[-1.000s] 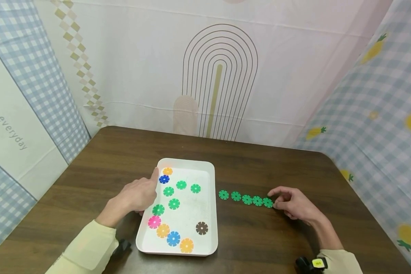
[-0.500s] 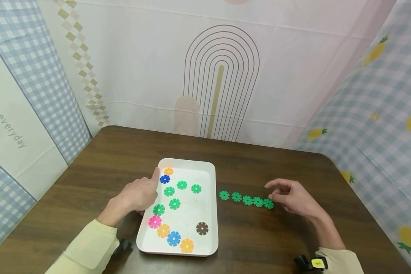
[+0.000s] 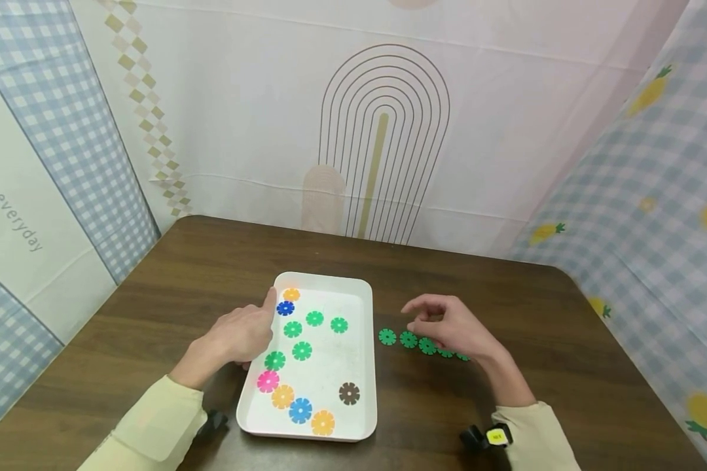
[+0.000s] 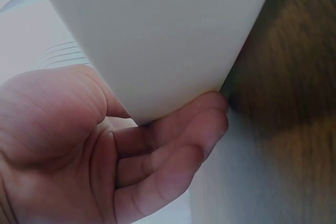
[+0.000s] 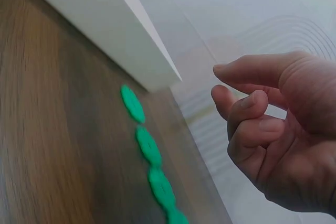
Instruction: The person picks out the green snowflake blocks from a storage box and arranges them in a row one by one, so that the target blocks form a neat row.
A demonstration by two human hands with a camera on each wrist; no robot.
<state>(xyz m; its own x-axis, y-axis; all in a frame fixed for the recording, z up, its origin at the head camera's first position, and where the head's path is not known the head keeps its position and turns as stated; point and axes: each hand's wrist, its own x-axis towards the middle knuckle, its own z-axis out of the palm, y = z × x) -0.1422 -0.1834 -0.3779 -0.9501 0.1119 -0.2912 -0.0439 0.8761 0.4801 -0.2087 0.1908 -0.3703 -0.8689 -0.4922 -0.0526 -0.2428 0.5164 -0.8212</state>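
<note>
My left hand (image 3: 244, 333) grips the left wall of the white tray (image 3: 365, 360); the left wrist view shows the fingers (image 4: 163, 182) curled against the outside of that wall (image 4: 163, 35). Inside the tray lie several green notched snowflake discs (image 3: 302, 350), along with a pink disc (image 3: 268, 381), orange ones, two blue ones and a brown disc (image 3: 349, 394). A row of green snowflake discs (image 3: 387, 337) runs rightward from the tray on the table. Above that row hovers my right hand (image 3: 456, 330), fingers loosely bent, nothing held, partly hiding the right-hand discs.
The dark wooden table (image 3: 477, 281) extends on both sides of the tray. Behind it hangs a pale patterned cloth (image 3: 241, 118), with checked cloth (image 3: 624, 229) at the right. Black wrist devices (image 3: 486, 437) sit by both sleeves.
My right hand has lifted off the rightmost green disc and moved left over the row. The left hand and the tray have kept their place, and the row of discs looks the same.
</note>
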